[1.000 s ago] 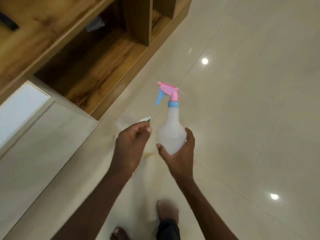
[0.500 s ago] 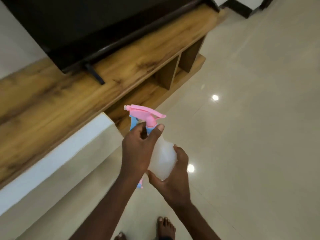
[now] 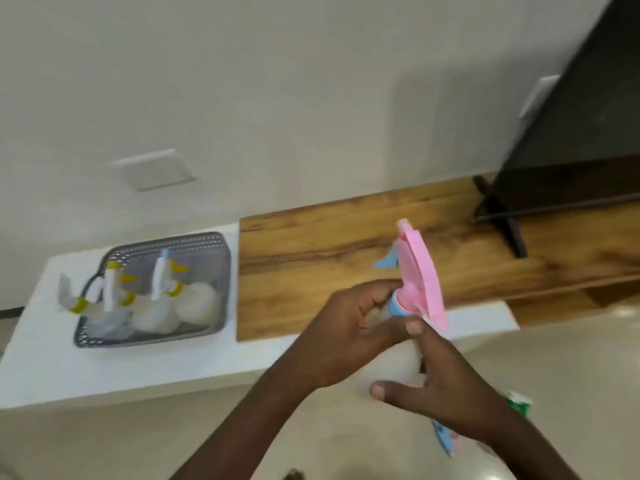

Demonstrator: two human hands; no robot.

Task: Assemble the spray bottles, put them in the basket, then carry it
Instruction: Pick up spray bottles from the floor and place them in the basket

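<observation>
A translucent white spray bottle (image 3: 391,365) with a blue collar and a pink trigger head (image 3: 419,275) is held upright in front of me. My left hand (image 3: 349,327) grips its neck just below the collar. My right hand (image 3: 440,382) wraps the bottle's body from the right. To the left, a grey mesh basket (image 3: 221,258) sits on a white ledge (image 3: 52,358). Several spray bottles (image 3: 159,306) with white and yellow heads stand in it. A blue and pink piece (image 3: 445,438) and a green-white piece (image 3: 517,403) show below my right hand; whether they are held I cannot tell.
A wooden TV stand (image 3: 346,244) runs right of the basket, with a black television (image 3: 571,133) on its foot (image 3: 502,223) at the right. The wall behind has a white cover plate (image 3: 152,169). Beige tiled floor (image 3: 104,445) lies below the ledge.
The view has swung left and up, bringing the basket and ledge into sight. My left hand stays at the bottle's neck, my right hand on its body.
</observation>
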